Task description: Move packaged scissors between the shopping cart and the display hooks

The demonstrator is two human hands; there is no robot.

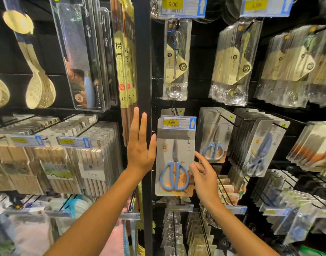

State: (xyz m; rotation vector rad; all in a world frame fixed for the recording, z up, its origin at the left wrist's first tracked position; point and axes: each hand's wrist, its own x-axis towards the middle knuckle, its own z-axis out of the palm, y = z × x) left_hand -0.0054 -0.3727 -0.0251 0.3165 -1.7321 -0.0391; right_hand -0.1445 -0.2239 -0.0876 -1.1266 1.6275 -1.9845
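Forearms: both reach up from the lower edge toward the display; no shopping cart is in view
Left hand (140,146): flat and spread, fingers straight and pointing up; it holds nothing; its thumb side lies just beside, perhaps touching, the left edge of the front pack
Right hand (204,174): fingers loosely bent at the pack's right edge, thumb and fingertips touching the card near the handles; whether it truly pinches the card I cannot tell
Packaged scissors (175,159): blue-handled pair on a grey card, hanging upright at the front of its display hook (174,111), directly under the price tag (178,122) marked 5.00
Neighbours: 2 more scissors packs (214,137) hang on hooks to the right; chopstick packs (124,58) stand to the left of the black post (142,52)
Step in hand: judged from the hands at both edges, the pack is either just seated on the hook or about to be lifted off; the picture alone does not settle which
Next move: if removing, the right hand needs a firm pinch, then a pull along the hook toward the person so the hang hole clears the tip; if placing, both hands simply let go
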